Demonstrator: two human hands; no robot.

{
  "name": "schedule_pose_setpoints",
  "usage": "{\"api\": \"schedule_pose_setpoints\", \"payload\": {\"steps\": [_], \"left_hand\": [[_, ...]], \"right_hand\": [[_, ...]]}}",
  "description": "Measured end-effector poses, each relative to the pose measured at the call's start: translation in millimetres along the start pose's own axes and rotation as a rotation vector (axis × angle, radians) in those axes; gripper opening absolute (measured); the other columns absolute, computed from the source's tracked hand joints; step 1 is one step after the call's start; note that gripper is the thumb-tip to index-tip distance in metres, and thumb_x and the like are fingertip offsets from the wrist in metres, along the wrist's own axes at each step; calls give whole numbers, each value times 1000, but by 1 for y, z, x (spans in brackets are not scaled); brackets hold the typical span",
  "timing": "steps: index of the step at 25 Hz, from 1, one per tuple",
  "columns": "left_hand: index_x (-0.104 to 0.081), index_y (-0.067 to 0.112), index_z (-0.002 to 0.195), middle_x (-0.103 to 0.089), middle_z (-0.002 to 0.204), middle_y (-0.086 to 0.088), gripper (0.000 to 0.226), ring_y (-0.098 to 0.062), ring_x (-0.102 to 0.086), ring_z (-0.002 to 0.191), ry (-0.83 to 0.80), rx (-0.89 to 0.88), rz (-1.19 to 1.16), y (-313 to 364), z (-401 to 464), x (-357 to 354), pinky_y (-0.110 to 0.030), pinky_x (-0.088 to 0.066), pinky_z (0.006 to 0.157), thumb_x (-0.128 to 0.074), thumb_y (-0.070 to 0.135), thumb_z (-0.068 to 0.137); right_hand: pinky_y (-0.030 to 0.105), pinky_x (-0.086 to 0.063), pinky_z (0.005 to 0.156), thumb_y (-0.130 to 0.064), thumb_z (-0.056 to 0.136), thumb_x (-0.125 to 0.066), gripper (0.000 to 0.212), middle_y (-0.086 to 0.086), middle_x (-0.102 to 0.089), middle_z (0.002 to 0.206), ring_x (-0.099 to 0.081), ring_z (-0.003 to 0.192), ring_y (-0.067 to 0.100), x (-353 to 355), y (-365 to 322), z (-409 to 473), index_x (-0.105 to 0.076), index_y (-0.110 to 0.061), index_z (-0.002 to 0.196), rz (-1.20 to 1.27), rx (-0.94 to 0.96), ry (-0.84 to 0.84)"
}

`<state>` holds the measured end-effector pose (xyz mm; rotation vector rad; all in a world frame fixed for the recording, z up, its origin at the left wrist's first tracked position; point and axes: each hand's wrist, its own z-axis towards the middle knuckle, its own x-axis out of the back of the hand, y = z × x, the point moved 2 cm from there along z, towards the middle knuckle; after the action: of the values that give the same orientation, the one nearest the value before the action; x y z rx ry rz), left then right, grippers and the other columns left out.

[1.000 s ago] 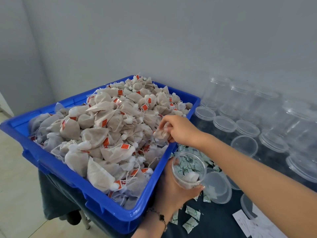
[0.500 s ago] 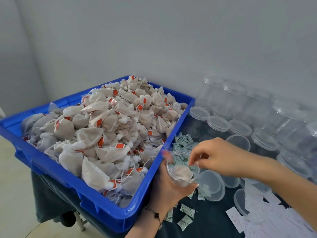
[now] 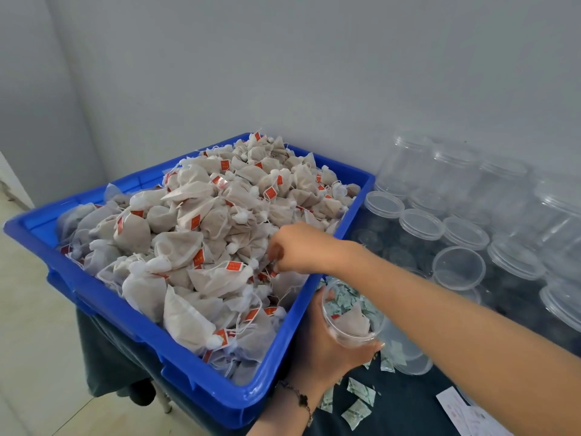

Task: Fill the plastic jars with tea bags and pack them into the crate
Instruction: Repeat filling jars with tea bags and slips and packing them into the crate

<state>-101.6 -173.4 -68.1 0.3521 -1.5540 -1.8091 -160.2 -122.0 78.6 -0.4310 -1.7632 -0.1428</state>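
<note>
Left hand (image 3: 327, 347) grips jar (image 3: 353, 322), mouth tilted toward camera, one bag inside. Right hand (image 3: 298, 248) pinches tea bags (image 3: 188, 234) in crate (image 3: 195, 369); fingertips hidden.

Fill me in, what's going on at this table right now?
A person is filling a small clear plastic jar with tea bags. The left hand grips the jar beside the big blue plastic crate; at least one bag lies inside it. The right hand reaches into the crate's heap of beige mesh tea bags with red tags, fingers curled at a bag. Empty clear jars and lids wait to the right on the dark table.
</note>
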Motion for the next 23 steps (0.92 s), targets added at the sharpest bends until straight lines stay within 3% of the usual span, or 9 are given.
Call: {"api": "schedule_pose_setpoints", "payload": {"steps": [1, 3, 6, 9, 12, 15, 17, 19, 23], "left_hand": [[-38, 31, 132, -49, 130, 17, 99, 3, -47, 121, -19, 26, 19, 0, -1, 0, -26, -43, 101, -74, 62, 44], [-31, 29, 140, -46, 135, 14, 111, -3, -46, 123, -31, 92, 40, -4, -4, 2, -28, -42, 103, -68, 65, 41], [-27, 35, 139, -40, 130, 27, 113, 10, -42, 118, -44, 101, 14, -3, -6, 3, -16, -38, 100, -69, 66, 40], [-38, 36, 128, -46, 128, 22, 94, 9, -44, 118, -41, 33, 10, 3, -2, 2, -20, -43, 99, -78, 61, 46], [-32, 49, 119, -48, 126, 19, 90, 5, -47, 117, 18, 2, -1, 5, -6, 5, -25, -45, 99, -79, 61, 43], [-31, 54, 117, -50, 121, 21, 88, 4, -51, 113, 45, -40, -17, 4, -9, 7, -29, -48, 96, -79, 63, 44], [-27, 60, 114, -49, 116, 26, 88, 9, -51, 108, 70, -51, 6, 5, -8, 7, -23, -49, 91, -78, 65, 43], [-26, 61, 114, -45, 120, 29, 88, 14, -46, 112, 75, -60, 19, 6, -6, 8, -17, -44, 93, -77, 65, 43], [-29, 49, 116, -44, 120, 27, 87, 14, -43, 113, 89, -66, 76, 6, -4, 7, -10, -37, 94, -75, 65, 45]], "right_hand": [[25, -44, 59, -9, 88, -58, 7, 4, -65, 90, -61, 77, 19, -8, -3, 9, -64, -9, 91, -90, -50, -54], [27, -33, 47, -4, 87, -53, 15, 2, -50, 71, -47, 59, 16, -20, -7, 18, -50, -10, 73, -249, -170, -114], [26, -33, 47, 3, 87, -49, 16, 2, -48, 71, -45, 58, 15, -17, -1, 13, -54, -8, 76, -255, -193, -45], [27, -49, 64, -7, 91, -55, 14, 1, -64, 89, -62, 78, 18, 8, 18, -8, -67, -11, 95, -31, -116, 167], [19, -53, 57, -15, 91, -61, 9, -4, -63, 82, -65, 74, 14, 30, 42, -48, -63, -19, 82, 438, -105, 343], [23, -56, 58, -12, 92, -59, 7, 5, -66, 84, -67, 70, 16, 21, 60, -87, -62, -14, 86, 951, -229, 256], [17, -52, 59, -19, 92, -60, 6, -3, -67, 85, -65, 76, 10, 5, 68, -104, -66, -17, 90, 692, -281, 168], [12, -44, 62, -29, 91, -60, 11, -16, -63, 83, -61, 78, 1, -2, 72, -108, -69, -24, 93, 314, -294, 245], [20, -48, 74, -24, 92, -56, 15, -9, -67, 95, -61, 85, 5, 13, 44, -79, -68, -20, 100, 268, -143, 349]]}}
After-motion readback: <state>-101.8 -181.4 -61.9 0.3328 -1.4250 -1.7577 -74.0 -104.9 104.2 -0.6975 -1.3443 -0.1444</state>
